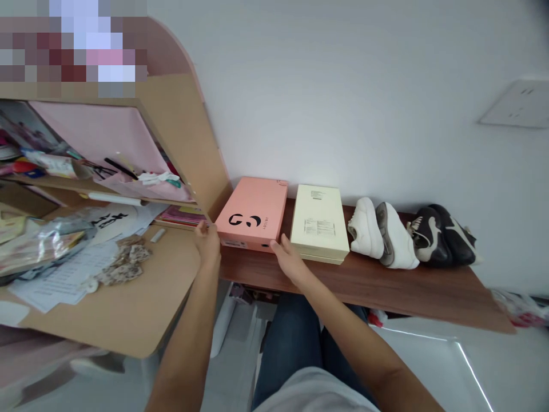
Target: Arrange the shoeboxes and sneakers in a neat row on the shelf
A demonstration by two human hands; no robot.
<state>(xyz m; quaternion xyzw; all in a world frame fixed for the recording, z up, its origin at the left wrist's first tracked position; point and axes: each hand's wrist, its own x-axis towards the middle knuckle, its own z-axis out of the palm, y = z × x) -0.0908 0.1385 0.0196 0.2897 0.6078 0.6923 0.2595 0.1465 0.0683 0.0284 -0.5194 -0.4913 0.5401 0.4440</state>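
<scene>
A pink shoebox (253, 209) with black lettering lies lid up on the brown wooden shelf (266, 273), its back near the wall. My left hand (208, 240) is at its front left corner, fingers curled against the side beside the desk. At the front right corner, my right hand (288, 254) has its thumb on the box's front edge; some of its fingers are hidden. The box is held between both hands. Just right of it sits a cream shoebox (321, 220), with a narrow gap between the two.
White sneakers (366, 229) and black shoes (431, 240) stand further right on the shelf. To the left, a desk (167, 286) carries papers, a patterned scrunchie (126, 260) and plastic bags, and its upright side panel (184, 131) rises close to the pink box. A wall socket (521, 103) is at right.
</scene>
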